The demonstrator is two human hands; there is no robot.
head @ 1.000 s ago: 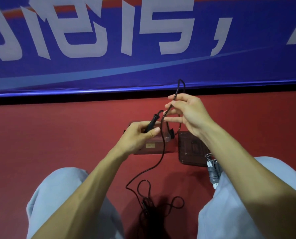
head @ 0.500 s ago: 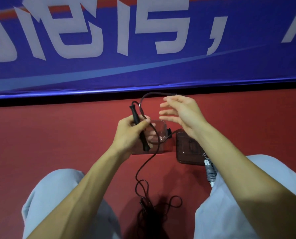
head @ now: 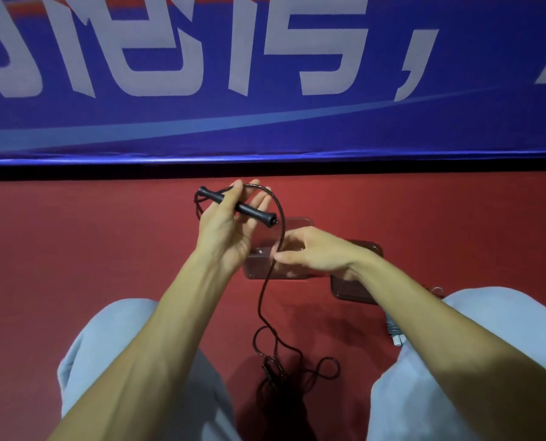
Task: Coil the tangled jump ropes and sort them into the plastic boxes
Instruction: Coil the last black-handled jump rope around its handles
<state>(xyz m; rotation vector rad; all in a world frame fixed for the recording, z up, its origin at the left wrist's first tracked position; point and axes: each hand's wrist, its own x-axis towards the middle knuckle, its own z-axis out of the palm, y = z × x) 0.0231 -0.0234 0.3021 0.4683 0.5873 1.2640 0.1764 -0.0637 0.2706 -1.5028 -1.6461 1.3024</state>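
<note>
Hanging from the black handle (head: 249, 211), the thin jump rope (head: 259, 300) looks light and floppy, so it can be tangled easily. The handle is held by the left hand (head: 230, 230), and the cord is pinched by the right hand (head: 313, 249). The rest is piled on the red floor (head: 106, 249), near the plastic boxes (head: 284, 273). The stiff handle is best gripped.

**A:** what's actually sitting on the red floor (head: 74, 249)?

**B:** clear box (head: 259, 268) straight beneath the right grip (head: 310, 249), dark box (head: 354, 288) just beside it under that wrist. black rope (head: 284, 370) tangled well back from the grip, grey rope bundle (head: 394, 329) by that forearm.
</note>
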